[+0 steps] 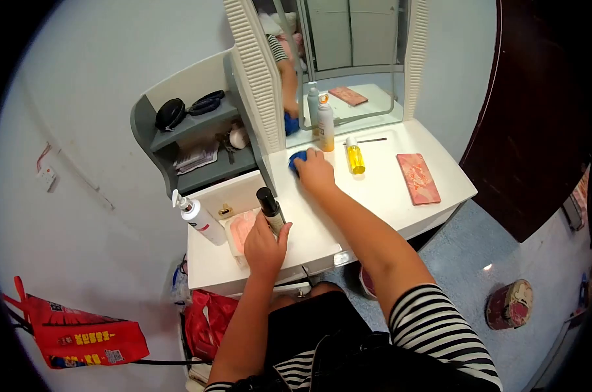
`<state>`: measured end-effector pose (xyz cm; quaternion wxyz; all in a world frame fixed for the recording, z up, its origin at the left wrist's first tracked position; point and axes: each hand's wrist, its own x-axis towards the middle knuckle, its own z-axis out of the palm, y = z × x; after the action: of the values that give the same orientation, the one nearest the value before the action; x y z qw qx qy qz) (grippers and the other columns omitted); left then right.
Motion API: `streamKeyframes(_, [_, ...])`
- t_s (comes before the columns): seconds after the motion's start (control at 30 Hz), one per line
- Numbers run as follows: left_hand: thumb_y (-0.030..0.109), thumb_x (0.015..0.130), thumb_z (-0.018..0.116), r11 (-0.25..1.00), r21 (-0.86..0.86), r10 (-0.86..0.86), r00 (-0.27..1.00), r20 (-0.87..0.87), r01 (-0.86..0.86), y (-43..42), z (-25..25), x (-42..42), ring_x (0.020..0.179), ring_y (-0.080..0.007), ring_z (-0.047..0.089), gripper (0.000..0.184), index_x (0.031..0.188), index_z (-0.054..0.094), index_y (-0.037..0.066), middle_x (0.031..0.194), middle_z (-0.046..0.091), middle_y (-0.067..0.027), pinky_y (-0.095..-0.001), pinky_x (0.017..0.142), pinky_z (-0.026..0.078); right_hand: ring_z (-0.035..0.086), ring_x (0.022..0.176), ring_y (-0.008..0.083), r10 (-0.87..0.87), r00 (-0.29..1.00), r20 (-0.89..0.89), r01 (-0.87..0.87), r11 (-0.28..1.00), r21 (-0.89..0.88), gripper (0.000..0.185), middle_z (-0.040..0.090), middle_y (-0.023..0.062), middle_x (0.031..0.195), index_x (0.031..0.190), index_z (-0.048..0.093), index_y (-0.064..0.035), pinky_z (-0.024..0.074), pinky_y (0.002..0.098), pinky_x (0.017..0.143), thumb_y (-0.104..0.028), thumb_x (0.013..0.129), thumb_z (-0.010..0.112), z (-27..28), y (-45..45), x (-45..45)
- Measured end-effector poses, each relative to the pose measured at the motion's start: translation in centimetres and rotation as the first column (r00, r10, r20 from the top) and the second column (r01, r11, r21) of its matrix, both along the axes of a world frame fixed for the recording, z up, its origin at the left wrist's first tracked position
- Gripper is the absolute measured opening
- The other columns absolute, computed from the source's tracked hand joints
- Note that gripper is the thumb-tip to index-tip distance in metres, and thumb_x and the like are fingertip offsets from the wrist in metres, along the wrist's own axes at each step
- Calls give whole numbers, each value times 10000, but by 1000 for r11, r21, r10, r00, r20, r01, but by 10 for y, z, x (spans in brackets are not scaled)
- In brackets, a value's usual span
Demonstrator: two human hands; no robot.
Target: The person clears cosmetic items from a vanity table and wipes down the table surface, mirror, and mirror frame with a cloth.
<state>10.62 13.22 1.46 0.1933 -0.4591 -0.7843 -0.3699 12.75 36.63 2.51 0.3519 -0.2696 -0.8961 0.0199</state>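
Note:
My left hand (263, 248) is closed around a slim bottle (269, 204) with a black cap, held upright over the left part of the white dressing table (381, 202). Beside that hand lies a pink item in a pale tray (242, 230), partly covered by my fingers. My right hand (316, 172) grips a blue cloth (297, 159) and presses it on the tabletop near the mirror's lower left corner. Close to it stand a white and orange spray bottle (325, 127) and a small bottle of yellow liquid (355, 158).
A white pump bottle (203, 221) stands at the table's left edge, below grey shelves (207, 171) holding glasses, papers and small items. A pink marbled flat case (418, 178) lies on the right. The mirror (355, 59) rises behind. A round stool (509, 304) stands on the floor.

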Motion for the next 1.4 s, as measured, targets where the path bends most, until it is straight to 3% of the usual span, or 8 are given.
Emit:
streamKeyframes(0.2, [197,830,695,998,44,-42,999,-20,43,0,0,2,857,-392,667,488,1241,550,-20,957,682,-200,-468,728,526,596,1067,301,291,956,32,-288,954,-81,376,589,97,1130,1146,736,-261,560,411,834,-85,822,664,9,-74,123])
streamKeyframes(0.33, [192,838,681,999,32,7,998,58,-9,-1,5,8,854,-394,667,467,1230,542,-21,938,678,-203,-474,730,524,617,1005,320,139,983,123,-118,979,-165,308,605,109,1048,1098,734,-237,545,419,796,-85,839,665,29,-64,140])
streamKeyframes(0.53, [194,846,672,998,63,11,997,79,-16,0,4,6,843,-388,671,431,1204,538,-6,925,669,-200,-474,735,520,601,1049,333,157,942,-298,-158,987,21,378,624,106,1107,1165,696,-225,527,427,834,-59,827,656,37,-18,37])
streamKeyframes(0.73, [201,864,681,999,45,20,998,61,-22,1,6,5,873,-365,687,473,1258,526,-11,974,685,-201,-458,762,535,609,1081,286,94,995,-17,-94,995,-12,266,667,20,1152,1061,770,-240,514,424,836,-136,840,667,-4,-10,-31])
streamKeyframes(1.0, [211,861,716,999,49,8,995,98,-13,0,1,4,905,-352,710,493,1264,530,-6,1010,708,-190,-440,777,554,606,1016,285,535,845,23,-505,811,-296,230,717,31,1006,863,784,-164,528,391,892,-54,749,617,16,-47,131])
streamKeyframes(1.13, [189,866,729,995,60,-73,997,-38,75,7,16,5,913,-368,677,457,1223,531,-17,990,682,-199,-441,791,544,622,919,302,292,952,-88,-305,915,-264,178,707,60,897,780,743,-123,536,402,844,-48,712,596,12,-32,219])
streamKeyframes(1.23, [172,862,737,993,49,-116,986,120,111,39,40,27,918,-396,652,431,1181,526,-26,974,664,-223,-455,805,536,610,875,309,85,990,-115,-113,959,-262,144,694,71,873,760,723,-108,526,416,785,-63,721,593,13,-15,247])
streamKeyframes(1.4, [170,860,746,996,-38,-69,978,195,78,126,49,10,934,-412,656,419,1141,513,-36,975,666,-261,-475,806,538,581,841,324,79,966,-246,-106,989,-98,117,663,78,879,761,677,-107,510,435,752,-63,699,588,-6,-7,241])
